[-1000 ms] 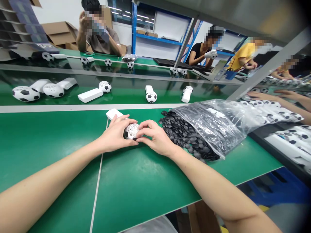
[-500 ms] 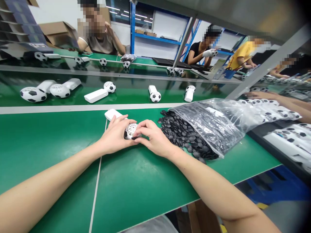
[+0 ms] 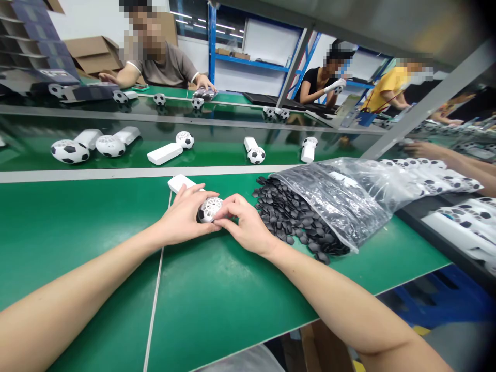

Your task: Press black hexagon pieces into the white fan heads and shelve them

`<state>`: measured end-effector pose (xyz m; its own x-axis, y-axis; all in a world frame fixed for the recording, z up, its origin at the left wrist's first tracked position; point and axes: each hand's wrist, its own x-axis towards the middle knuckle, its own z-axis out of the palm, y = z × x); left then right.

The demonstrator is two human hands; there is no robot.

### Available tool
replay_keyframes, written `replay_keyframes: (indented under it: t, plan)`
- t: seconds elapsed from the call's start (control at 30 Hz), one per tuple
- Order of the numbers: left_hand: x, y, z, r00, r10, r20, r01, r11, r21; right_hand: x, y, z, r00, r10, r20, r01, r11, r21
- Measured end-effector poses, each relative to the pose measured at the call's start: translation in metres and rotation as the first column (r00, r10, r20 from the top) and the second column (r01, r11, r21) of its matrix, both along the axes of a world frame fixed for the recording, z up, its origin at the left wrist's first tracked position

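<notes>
A white soccer-ball-shaped head (image 3: 212, 208) with an openwork top and black patches lies on the green bench. Its flat white handle (image 3: 180, 183) points away to the upper left, partly covered by fingers. My left hand (image 3: 188, 213) is closed around the left side of the ball head, thumb along its near edge. At its right side my right hand (image 3: 242, 221) is in a pinch, fingertips touching the ball. Whatever lies between those fingertips is hidden. Right of this hand, loose black pentagon pieces (image 3: 284, 214) spill from a clear plastic bag (image 3: 341, 196).
Beyond a pale rail (image 3: 116, 174), several ball-headed units (image 3: 70, 151) lie on a green belt. A black tray (image 3: 416, 225) with wrapped units stands at the right, near another person's arm (image 3: 437, 151). A slanted metal post (image 3: 422, 98) rises there. People sit opposite.
The units on the near belt have shifted right. A dark bit at my right fingertips is now out of sight. The person opposite has lowered a hand to the far bench.
</notes>
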<state>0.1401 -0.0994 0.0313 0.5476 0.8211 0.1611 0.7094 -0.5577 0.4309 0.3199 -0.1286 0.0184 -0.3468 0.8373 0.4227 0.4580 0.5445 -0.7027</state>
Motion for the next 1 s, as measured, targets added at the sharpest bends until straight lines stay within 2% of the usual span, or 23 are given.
replay_keyframes:
  t: [0.13,0.27,0.33,0.37,0.43,0.5,0.53,0.6,0.67,0.73,0.83,1.0]
  plan:
    - [0.002,0.000,0.003,1.000,0.010,0.021,-0.009,1.000,-0.026,0.000,0.000,-0.001,0.999,-0.043,-0.033,0.041,0.996,-0.081]
    - [0.002,-0.001,0.003,0.999,0.012,0.047,-0.010,1.000,-0.028,0.002,0.007,0.002,1.000,0.010,-0.022,-0.015,0.976,-0.216]
    - [0.001,-0.001,0.001,0.999,-0.013,0.046,0.014,1.000,-0.026,0.010,0.017,0.004,0.998,0.001,0.061,0.010,0.984,-0.179]
    - [0.000,0.000,0.000,0.999,-0.025,0.041,0.026,0.999,-0.024,0.017,0.023,0.005,0.990,-0.048,0.129,0.065,0.989,-0.130]
    - [0.000,0.000,-0.002,0.999,-0.033,0.028,0.033,0.999,-0.013,0.035,0.036,0.006,0.924,-0.246,0.292,0.253,0.967,0.015]
    - [0.001,0.001,-0.001,1.000,-0.021,0.019,0.021,1.000,0.002,0.052,0.047,0.005,0.779,-0.433,0.454,0.425,0.896,0.128]
    - [0.001,0.000,0.001,1.000,-0.026,0.014,0.026,1.000,0.002,0.058,0.050,0.004,0.716,-0.465,0.521,0.467,0.873,0.137]
    - [0.002,-0.002,0.004,0.998,-0.064,0.002,0.064,0.997,-0.039,0.067,0.054,0.000,0.691,-0.463,0.555,0.479,0.868,0.128]
    - [0.004,-0.007,0.006,0.996,-0.094,0.010,0.094,0.988,-0.120,0.069,0.055,-0.002,0.709,-0.438,0.553,0.460,0.881,0.109]
    - [0.007,-0.012,0.007,0.996,-0.064,0.058,0.074,0.979,-0.190,0.069,0.054,-0.003,0.733,-0.407,0.546,0.435,0.896,0.083]
    - [0.008,-0.016,0.007,0.989,-0.037,0.143,0.068,0.973,-0.219,0.066,0.051,0.000,0.779,-0.346,0.523,0.395,0.918,0.018]
    - [-0.003,-0.010,0.016,0.968,-0.218,0.126,0.245,0.931,-0.271,0.053,0.039,0.013,0.912,-0.242,0.332,0.285,0.955,-0.087]
